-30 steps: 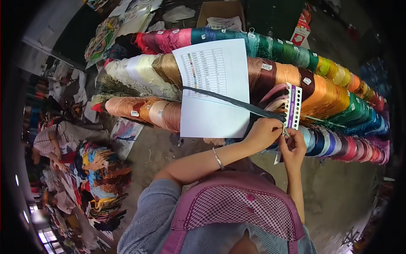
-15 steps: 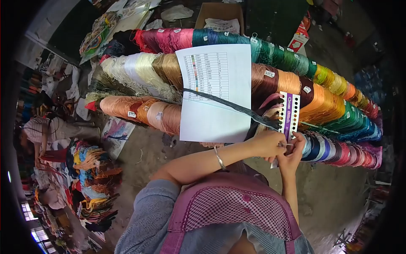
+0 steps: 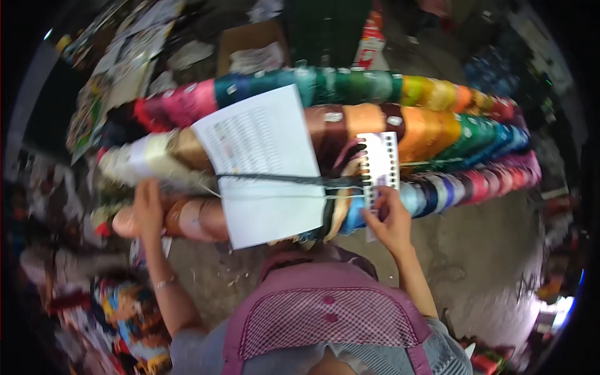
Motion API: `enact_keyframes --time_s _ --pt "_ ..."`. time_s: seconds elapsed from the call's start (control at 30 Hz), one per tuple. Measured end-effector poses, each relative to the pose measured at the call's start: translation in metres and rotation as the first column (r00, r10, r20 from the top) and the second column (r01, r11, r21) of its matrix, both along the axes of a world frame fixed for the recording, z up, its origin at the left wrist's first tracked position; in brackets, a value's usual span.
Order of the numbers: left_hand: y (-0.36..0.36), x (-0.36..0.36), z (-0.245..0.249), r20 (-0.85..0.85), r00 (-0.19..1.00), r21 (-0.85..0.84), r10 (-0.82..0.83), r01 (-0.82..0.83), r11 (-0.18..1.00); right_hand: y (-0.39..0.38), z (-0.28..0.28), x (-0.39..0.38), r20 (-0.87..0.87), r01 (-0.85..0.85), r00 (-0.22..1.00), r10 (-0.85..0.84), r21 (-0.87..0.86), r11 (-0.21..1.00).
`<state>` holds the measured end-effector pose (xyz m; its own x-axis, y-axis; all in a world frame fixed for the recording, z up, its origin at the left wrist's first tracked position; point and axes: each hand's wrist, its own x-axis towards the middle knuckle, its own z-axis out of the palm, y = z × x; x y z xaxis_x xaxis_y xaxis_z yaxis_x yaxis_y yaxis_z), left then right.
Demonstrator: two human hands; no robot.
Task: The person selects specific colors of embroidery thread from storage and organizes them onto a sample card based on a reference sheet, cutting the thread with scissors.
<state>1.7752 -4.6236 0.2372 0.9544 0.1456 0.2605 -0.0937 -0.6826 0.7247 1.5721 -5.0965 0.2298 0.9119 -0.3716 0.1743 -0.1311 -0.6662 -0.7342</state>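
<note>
My right hand (image 3: 392, 220) grips the lower end of a white thread card (image 3: 379, 159) with punched holes along both edges. Colored strands, among them a dark thread bundle (image 3: 281, 179), hang from the card's left side. Off to the left, my left hand (image 3: 149, 209) is closed, blurred, in front of the cream and peach skeins. A thin pale thread (image 3: 337, 197) stretches leftward from the card toward it; its end at the fingers is blurred. The printed paper sheet (image 3: 269, 212) lies over the skeins between my hands, under the dark bundle.
Rows of thread skeins on long bars, such as the green skeins (image 3: 359, 86) and the orange skeins (image 3: 422, 134), span the space ahead. Beyond them stands a cardboard box (image 3: 250, 40). More thread bundles (image 3: 128, 312) lie at lower left.
My left hand has swung from the card far to the left, and a pale thread now spans the gap. My right hand still holds the card. The view has shifted and the paper is tilted.
</note>
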Motion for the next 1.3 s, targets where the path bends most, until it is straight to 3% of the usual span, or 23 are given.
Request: enact_keyframes --time_s 0.03,0.1,0.17,0.2,0.3,0.4,0.5,0.57,0.7,0.77,0.87,0.93,1.0,1.13,1.2,1.23,1.3 --pt "0.016 0.007 -0.022 0.095 0.995 -0.038 0.008 -0.004 0.999 0.000 0.011 0.002 0.017 -0.006 1.000 0.004 0.079 0.997" --pt "-0.004 -0.002 -0.005 -0.119 0.991 -0.163 -0.062 0.042 0.986 -0.016 0.035 0.018 0.213 -0.022 0.976 0.041 -0.090 0.996" --pt "-0.005 0.004 -0.040 0.019 0.978 -0.016 -0.208 0.209 0.978 -0.035 0.064 0.045 0.285 0.037 0.959 -0.007 -0.100 0.994" --pt "-0.014 0.003 -0.041 -0.018 0.981 0.010 -0.195 0.195 0.981 -0.047 0.068 0.066 0.328 0.084 0.943 -0.056 -0.070 0.994" --pt "-0.041 -0.007 -0.039 -0.035 0.988 0.134 -0.150 0.153 0.979 -0.086 0.083 0.132 0.254 0.084 0.966 -0.046 -0.142 0.986" --pt "-0.044 -0.009 -0.036 -0.044 0.985 0.150 -0.165 0.170 0.974 -0.138 0.058 0.201 0.079 -0.001 0.997 0.008 -0.082 0.997" --pt "-0.049 -0.011 -0.031 -0.066 0.983 0.157 -0.173 0.181 0.971 -0.190 0.006 0.267 0.050 -0.116 0.992 0.120 -0.072 0.991" --pt "-0.056 -0.013 -0.028 -0.053 0.988 0.144 -0.148 0.155 0.977 -0.200 -0.009 0.294 -0.211 -0.093 0.977 0.006 -0.402 0.911" --pt "-0.055 -0.012 -0.027 -0.057 0.987 0.136 -0.153 0.159 0.978 -0.215 -0.036 0.328 -0.228 -0.066 0.973 -0.035 -0.419 0.906" --pt "-0.056 -0.011 -0.028 -0.086 0.988 0.134 -0.130 0.141 0.981 -0.205 -0.028 0.332 -0.104 -0.047 0.995 0.007 -0.381 0.923" --pt "-0.056 -0.011 -0.030 -0.121 0.988 0.131 -0.094 0.110 0.985 -0.193 -0.020 0.333 -0.050 -0.123 0.992 0.113 -0.309 0.943" --pt "-0.055 -0.011 -0.030 -0.131 0.988 0.134 -0.081 0.098 0.986 -0.191 -0.025 0.336 -0.085 -0.129 0.991 0.106 -0.342 0.931" --pt "-0.053 -0.011 -0.030 -0.187 0.980 0.122 -0.071 0.095 0.988 -0.191 -0.028 0.339 -0.039 -0.058 0.998 0.051 -0.223 0.973" --pt "-0.051 -0.010 -0.032 -0.214 0.974 0.093 -0.077 0.098 0.991 -0.191 -0.032 0.345 -0.108 -0.081 0.993 0.052 -0.288 0.954" --pt "-0.052 -0.010 -0.031 -0.205 0.976 0.128 -0.076 0.104 0.986 -0.197 -0.034 0.343 -0.202 -0.029 0.979 0.020 -0.044 0.999" --pt "-0.051 -0.011 -0.032 -0.206 0.976 0.127 -0.071 0.099 0.987 -0.205 -0.035 0.344 -0.278 -0.022 0.958 0.075 0.191 0.981" --pt "-0.048 -0.011 -0.035 -0.210 0.976 0.122 -0.061 0.088 0.989 -0.212 -0.036 0.344 -0.363 0.086 0.927 0.097 0.455 0.886"
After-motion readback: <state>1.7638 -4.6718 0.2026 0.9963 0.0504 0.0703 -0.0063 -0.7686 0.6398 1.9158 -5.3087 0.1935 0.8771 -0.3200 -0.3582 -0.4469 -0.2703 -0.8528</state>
